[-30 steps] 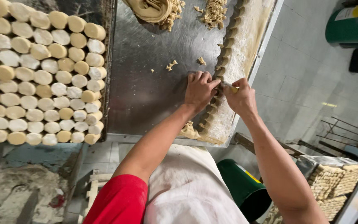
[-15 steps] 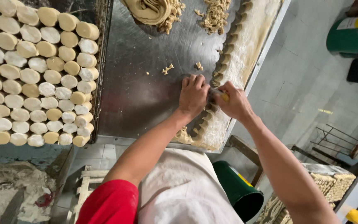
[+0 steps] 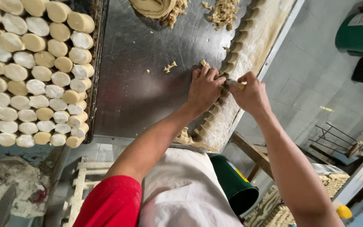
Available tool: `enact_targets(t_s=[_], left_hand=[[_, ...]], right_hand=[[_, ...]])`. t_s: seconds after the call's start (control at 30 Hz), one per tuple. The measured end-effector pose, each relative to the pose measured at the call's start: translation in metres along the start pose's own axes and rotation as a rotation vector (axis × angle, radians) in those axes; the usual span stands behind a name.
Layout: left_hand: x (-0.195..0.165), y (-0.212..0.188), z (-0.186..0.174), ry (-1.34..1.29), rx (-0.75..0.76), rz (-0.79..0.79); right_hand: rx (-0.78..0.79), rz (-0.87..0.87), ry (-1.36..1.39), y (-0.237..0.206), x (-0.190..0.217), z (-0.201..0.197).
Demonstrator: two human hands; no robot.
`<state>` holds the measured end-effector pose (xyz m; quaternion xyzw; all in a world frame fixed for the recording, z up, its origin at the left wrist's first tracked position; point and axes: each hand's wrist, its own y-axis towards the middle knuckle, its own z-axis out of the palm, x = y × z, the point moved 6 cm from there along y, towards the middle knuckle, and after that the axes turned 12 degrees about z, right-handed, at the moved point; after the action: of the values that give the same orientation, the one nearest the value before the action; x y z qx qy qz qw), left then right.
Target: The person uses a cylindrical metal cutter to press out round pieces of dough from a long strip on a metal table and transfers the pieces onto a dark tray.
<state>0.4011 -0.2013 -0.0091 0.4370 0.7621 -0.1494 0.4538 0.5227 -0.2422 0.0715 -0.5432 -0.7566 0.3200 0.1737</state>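
My left hand (image 3: 206,89) presses flat on the scalloped edge of a floured dough sheet (image 3: 248,67) lying along the right side of a metal table (image 3: 148,84). My right hand (image 3: 251,94) is closed on a small cutter (image 3: 234,85) held against the same dough edge, right beside my left fingers. Most of the cutter is hidden in my fist.
A tray (image 3: 30,71) packed with several rows of round dough pieces fills the left. Dough scraps (image 3: 223,10) and a coiled lump (image 3: 154,6) lie at the table's far end. A green bucket (image 3: 232,185) stands below the table; stacked pieces (image 3: 332,180) sit lower right.
Both hands have stayed together on the dough edge, shifting slightly along it. The camera has moved closer and a bit to the left.
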Motion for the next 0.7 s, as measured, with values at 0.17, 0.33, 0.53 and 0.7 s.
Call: enact_targets(t_s=[0.17,0.33,0.53,0.7], left_hand=[[0.004,-0.002,0.005,0.113,-0.026,0.028],[0.004,-0.001,-0.010,0.180,-0.057,0.006],[0.002,0.017,-0.017,-0.063,-0.136,-0.051],[0.003,0.028,-0.005,-0.011,0.032,-0.043]], right_hand=[[-0.053,0.050,-0.082,0.029,0.005,0.024],[0.025,-0.261,-0.158,0.032,-0.015,0.025],[0.027,-0.310,0.263,0.015,-0.029,-0.006],[-0.123,-0.083,-0.042,0.012,-0.005,-0.021]])
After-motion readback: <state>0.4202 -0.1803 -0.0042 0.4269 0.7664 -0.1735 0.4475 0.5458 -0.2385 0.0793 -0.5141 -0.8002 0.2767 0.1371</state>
